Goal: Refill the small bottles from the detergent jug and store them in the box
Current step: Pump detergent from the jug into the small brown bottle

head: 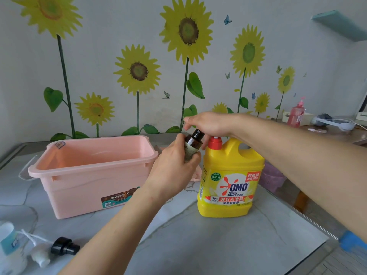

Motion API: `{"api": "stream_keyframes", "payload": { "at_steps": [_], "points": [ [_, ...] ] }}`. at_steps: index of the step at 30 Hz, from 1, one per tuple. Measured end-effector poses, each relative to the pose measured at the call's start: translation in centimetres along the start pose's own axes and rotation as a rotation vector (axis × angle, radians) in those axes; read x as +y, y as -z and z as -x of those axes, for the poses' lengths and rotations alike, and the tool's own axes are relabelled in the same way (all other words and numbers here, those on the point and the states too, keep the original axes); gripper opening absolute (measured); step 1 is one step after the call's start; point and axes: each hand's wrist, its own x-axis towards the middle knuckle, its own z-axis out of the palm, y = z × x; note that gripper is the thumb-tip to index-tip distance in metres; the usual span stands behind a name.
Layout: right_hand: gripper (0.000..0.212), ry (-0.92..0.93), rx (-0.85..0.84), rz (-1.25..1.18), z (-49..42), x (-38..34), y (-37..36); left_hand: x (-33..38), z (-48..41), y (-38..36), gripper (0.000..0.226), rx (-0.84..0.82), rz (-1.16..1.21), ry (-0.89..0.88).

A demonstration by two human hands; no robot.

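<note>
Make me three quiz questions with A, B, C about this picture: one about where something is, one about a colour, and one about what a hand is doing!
1. Where is the box?
A. Left of the jug
B. Right of the jug
C. On top of the jug

2. What colour is the jug's cap?
A. Green
B. Red
C. Black

3. What is the left hand doing?
A. Lying flat on the table
B. Lifting the box
C. Gripping the bottle

Answers:
1 A: the pink box stands to the left of the yellow jug.
2 B: the cap on the jug's neck is red.
3 C: its fingers curl round the brown bottle, held up beside the cap.
</note>
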Motion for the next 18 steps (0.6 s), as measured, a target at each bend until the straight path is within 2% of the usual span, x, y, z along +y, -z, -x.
{"api": "stream_keyframes", "payload": {
  "at_steps": [6,12,18],
  "points": [
    [0.054,0.005,-0.017,-0.105,0.0,0.0,0.9,0.2,0.2,0.0,0.018,0.003,0.000,-0.004],
    [0.051,0.017,0.010,-0.039,-0.2,0.4,-0.2,-0.1,0.1,-0.1,0.017,0.005,-0.009,-0.004],
    [0.053,0.036,-0.011,-0.123,0.0,0.5,0.8,0.1,0.0,0.0,0.018,0.012,-0.004,-0.001]
  ]
}}
